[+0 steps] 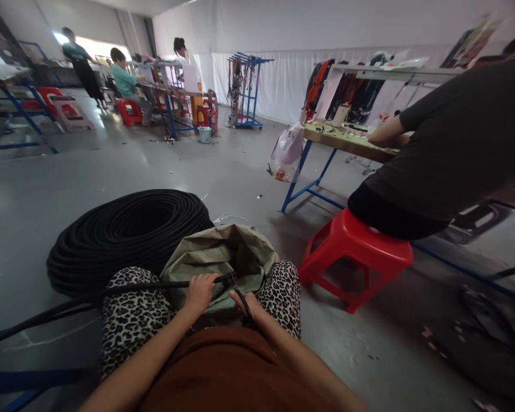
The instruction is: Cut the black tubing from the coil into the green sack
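Observation:
My left hand [200, 290] is closed around a black cord [154, 285] that runs off to the left across my knee. Its short end sticks out to the right of my fingers. In my right hand [246, 307] I grip a pair of dark-handled scissors [242, 298], with the blades at the cord's end; how far they are parted is too small to tell. Just beneath both hands a greenish woven sack [206, 247] gapes between my knees, its inside mostly in shadow. A big coil of black cord [90, 240] lies on the floor at the left.
Close on the right, a person [467, 137] in dark clothes sits on a red stool [369, 240] at a worktable [347, 139]. A plastic bag [287, 151] hangs from that table. Farther back are several people, a blue rack [251, 91] and a small bucket [205, 135].

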A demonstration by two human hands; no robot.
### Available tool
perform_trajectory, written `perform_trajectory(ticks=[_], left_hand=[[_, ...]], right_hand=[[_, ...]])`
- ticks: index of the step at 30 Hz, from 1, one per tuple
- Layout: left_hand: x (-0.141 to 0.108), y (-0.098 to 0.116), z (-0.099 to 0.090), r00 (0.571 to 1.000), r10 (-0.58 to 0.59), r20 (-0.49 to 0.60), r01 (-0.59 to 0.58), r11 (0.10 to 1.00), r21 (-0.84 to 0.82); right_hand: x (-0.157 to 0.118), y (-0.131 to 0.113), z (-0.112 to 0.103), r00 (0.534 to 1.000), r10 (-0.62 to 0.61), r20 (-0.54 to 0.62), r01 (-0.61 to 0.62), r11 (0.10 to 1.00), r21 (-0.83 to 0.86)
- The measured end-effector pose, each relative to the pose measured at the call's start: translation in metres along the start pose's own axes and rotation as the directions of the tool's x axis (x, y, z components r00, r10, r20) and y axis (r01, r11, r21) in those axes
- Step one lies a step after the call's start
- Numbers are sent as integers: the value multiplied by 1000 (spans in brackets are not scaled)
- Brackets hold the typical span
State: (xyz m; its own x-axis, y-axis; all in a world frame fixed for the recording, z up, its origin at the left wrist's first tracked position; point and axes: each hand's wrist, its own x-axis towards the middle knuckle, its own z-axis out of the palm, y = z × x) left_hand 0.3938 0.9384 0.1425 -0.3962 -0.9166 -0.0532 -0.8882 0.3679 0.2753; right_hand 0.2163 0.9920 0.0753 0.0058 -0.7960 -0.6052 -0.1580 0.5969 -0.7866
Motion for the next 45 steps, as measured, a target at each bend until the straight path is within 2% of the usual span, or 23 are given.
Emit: perform_trajectory(ticks=[8,13,17,23,25,33,41,45], left_hand=[[1,-1,3,1000,-8,12,8,1000,16],[2,-3,7,1000,-4,15,4,999,39],[2,-3,6,1000,-3,27,2,999,35],[1,-4,4,999,-3,44,1,999,39],[1,-4,4,999,-1,51,-1,999,43],[2,-1,3,998,-9,60,6,999,49],[6,1,7,997,-39,61,36,998,49],[6,-1,8,996,-44,79,38,997,67]], right_hand=[[-3,-7,0,986,-115,-119,80,961,-263],[1,-2,-2,976,-173,-129,116,925,-362],[2,-1,-3,979,-166,-122,110,923,-370],[7,3,-1,997,-55,-56,42,977,-209],[8,3,0,998,-25,-55,13,979,-203],[3,-1,-3,976,-180,-124,118,911,-395],[5,-2,-2,982,-134,-132,60,888,-456],[7,-1,-3,982,-147,-120,74,879,-471]])
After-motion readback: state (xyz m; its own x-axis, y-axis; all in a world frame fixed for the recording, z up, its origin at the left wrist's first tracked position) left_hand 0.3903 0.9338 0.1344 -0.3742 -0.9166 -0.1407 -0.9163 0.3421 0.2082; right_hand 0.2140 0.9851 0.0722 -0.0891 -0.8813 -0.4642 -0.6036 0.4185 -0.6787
